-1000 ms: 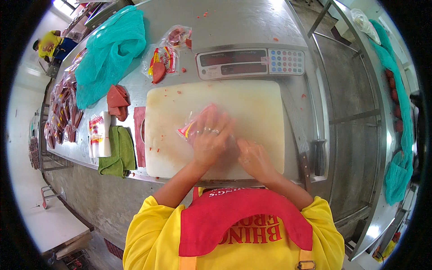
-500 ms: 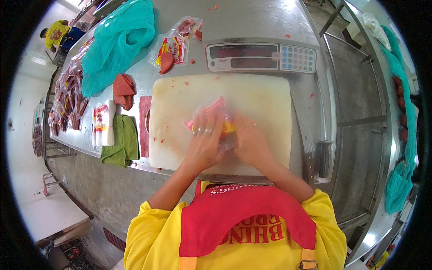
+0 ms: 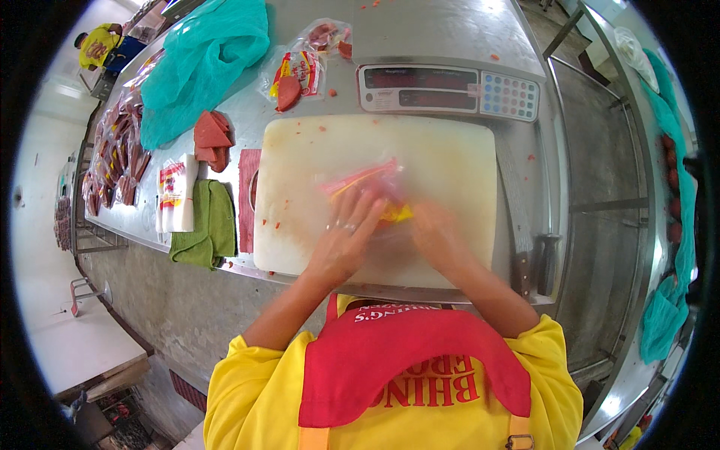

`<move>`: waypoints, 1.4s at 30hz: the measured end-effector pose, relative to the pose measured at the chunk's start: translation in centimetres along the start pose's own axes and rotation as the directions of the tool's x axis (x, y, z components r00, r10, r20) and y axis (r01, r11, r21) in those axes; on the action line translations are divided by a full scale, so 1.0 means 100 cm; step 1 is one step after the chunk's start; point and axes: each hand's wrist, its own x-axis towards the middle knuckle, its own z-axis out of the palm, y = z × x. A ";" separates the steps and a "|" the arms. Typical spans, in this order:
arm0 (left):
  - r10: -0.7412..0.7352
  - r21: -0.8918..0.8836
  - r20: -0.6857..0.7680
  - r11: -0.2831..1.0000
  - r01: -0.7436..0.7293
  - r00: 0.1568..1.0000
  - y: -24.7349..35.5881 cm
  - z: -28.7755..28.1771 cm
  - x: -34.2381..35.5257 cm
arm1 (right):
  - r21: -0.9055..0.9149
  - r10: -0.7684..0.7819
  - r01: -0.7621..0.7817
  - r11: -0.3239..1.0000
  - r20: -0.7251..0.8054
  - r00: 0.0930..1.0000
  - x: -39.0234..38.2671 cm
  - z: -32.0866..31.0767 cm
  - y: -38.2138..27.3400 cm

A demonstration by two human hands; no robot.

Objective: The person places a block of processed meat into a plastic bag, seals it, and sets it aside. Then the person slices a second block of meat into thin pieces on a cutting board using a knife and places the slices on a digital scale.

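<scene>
A clear plastic packet [image 3: 377, 177] with pink-red and yellow print lies on the white cutting board [image 3: 300, 150]. My left hand [image 3: 345, 240], with rings on it, rests over the packet's left part, its fingers stretched out and lying flat. At the packet's right side is my right hand [image 3: 436, 234], its fingers smeared by motion. Yellow print shows between the two hands. What is inside the packet is mostly hidden and blurred.
A digital scale [image 3: 450, 90] stands behind the board, and a knife [image 3: 523, 255] lies to its right. On the left are a green cloth [image 3: 206, 225], plastic bags [image 3: 176, 195], reddish meat slices [image 3: 213, 139], a teal net cloth [image 3: 199, 71] and packed meat [image 3: 116, 154]. A co-worker [image 3: 105, 46] stands far left.
My right hand has shifted slightly away from my left, widening the gap between them. My left hand stays flat on the packet. The whole view has shifted a little.
</scene>
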 end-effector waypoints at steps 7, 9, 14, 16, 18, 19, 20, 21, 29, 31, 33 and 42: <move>-0.088 -0.122 -0.016 0.989 0.085 0.996 0.026 0.024 -0.039 | -0.128 -0.213 0.207 0.970 -0.040 0.976 0.001 -0.018 -0.063; -0.060 -0.128 -0.048 0.990 0.054 0.997 0.023 0.037 -0.051 | -0.122 -0.206 0.196 0.973 -0.070 0.976 0.002 0.001 -0.061; -0.097 -0.230 0.273 0.959 0.163 0.957 0.047 -0.028 -0.035 | 0.015 -0.217 0.217 0.976 -0.012 0.976 0.001 0.005 -0.049; -0.020 -0.178 0.187 0.983 0.054 0.982 0.034 -0.047 -0.013 | 0.116 -0.128 0.131 0.985 -0.030 0.991 -0.008 -0.009 -0.035; 0.072 -0.116 0.168 0.992 -0.053 0.983 0.015 -0.047 0.024 | 0.099 -0.042 0.051 0.994 -0.084 0.996 -0.021 -0.019 -0.024; 0.123 -0.083 0.187 0.991 -0.109 0.975 0.007 -0.040 0.049 | -0.021 -0.034 0.033 0.999 -0.052 0.998 -0.025 -0.017 -0.018; 0.171 -0.050 0.208 0.985 -0.164 0.963 0.004 -0.033 0.066 | -0.073 -0.039 0.034 0.997 -0.058 0.998 -0.028 -0.014 -0.019; 0.185 -0.028 0.285 0.982 -0.185 0.941 0.005 -0.026 0.075 | -0.127 -0.046 0.038 0.991 -0.061 0.997 -0.031 -0.012 -0.019; 0.256 0.050 0.509 0.944 -0.325 0.822 0.002 -0.022 0.057 | -0.073 -0.030 0.022 0.997 -0.113 0.993 -0.048 -0.009 -0.041; 0.260 0.064 0.491 0.941 -0.332 0.832 -0.009 -0.020 0.042 | -0.077 -0.073 0.061 0.995 -0.154 0.985 -0.052 -0.002 -0.048; 0.256 0.100 0.482 0.934 -0.343 0.838 -0.010 -0.018 0.039 | -0.094 -0.073 0.059 0.994 -0.150 0.986 -0.052 0.005 -0.045; 0.053 -0.512 0.113 0.859 0.012 0.992 -0.050 -0.065 0.028 | -0.095 -0.053 0.042 0.995 -0.113 0.992 -0.054 0.009 -0.041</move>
